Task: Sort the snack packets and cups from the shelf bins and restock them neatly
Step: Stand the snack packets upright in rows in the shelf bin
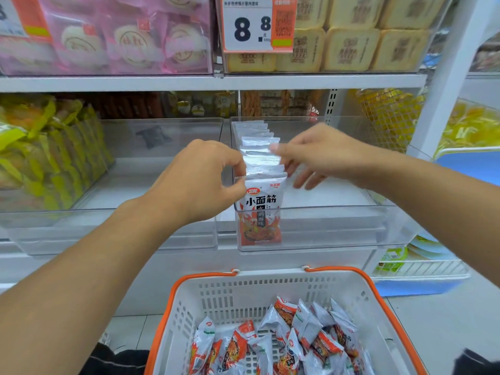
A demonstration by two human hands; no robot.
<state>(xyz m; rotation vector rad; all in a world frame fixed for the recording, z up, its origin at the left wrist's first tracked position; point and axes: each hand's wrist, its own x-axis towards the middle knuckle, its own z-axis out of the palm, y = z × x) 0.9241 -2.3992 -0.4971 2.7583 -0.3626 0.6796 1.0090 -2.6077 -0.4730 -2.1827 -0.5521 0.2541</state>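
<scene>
My left hand (200, 177) pinches the top edges of the row of packets (261, 169) standing upright against the left wall of the clear bin (338, 228) at frame centre, while my right hand (316, 155) steadies their far side with fingers loosely spread, seemingly gripping nothing; the bin's right part lies bare. Lower down, the orange-rimmed basket (362, 282) holds loose packets (286, 339). The front packet reads "小面筋", and the price tag (254, 23) above shows "8.8".
</scene>
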